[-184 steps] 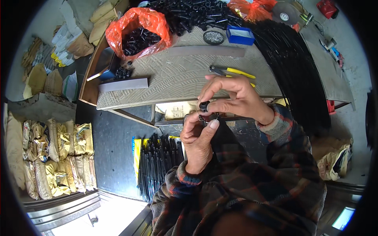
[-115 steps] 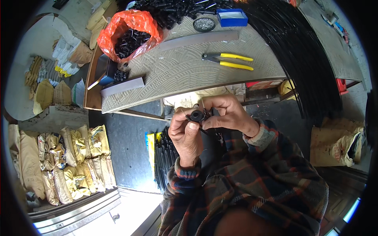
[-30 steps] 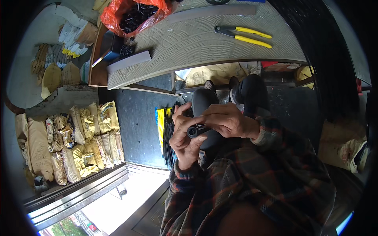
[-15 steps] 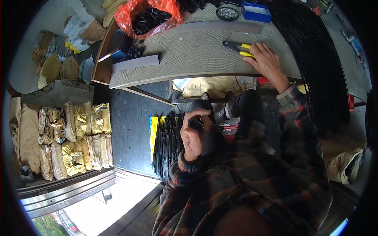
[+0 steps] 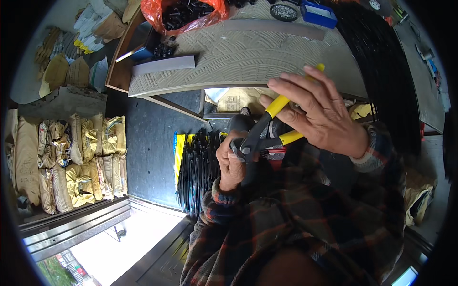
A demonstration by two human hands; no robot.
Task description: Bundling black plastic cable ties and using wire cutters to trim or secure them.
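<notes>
My right hand (image 5: 319,114) holds a pair of end-cutting pincers (image 5: 260,129) with black jaws and yellow grips. The handles are spread wide: one lies between thumb and fingers, the other below the palm. My fingers are stretched rather than wrapped tight. The pincers' jaws rest at the top of my left hand (image 5: 231,168), which is closed in front of my knee. It grips a black round part, now largely hidden behind the jaws and fingers; a thin wire showed at its end in the earlier picture.
On the textured metal table (image 5: 248,62) are a red plastic bag (image 5: 217,14) of black parts, a blue box (image 5: 318,14), a dish of small metal pieces (image 5: 284,13) and a flat strip (image 5: 164,65). Long black rods (image 5: 381,62) hang over its right side; more rods (image 5: 200,167) stand left of my legs.
My right hand has lifted the pincers off the table and brought them down to my left hand, with the handles now spread. The whole view has shifted slightly.
</notes>
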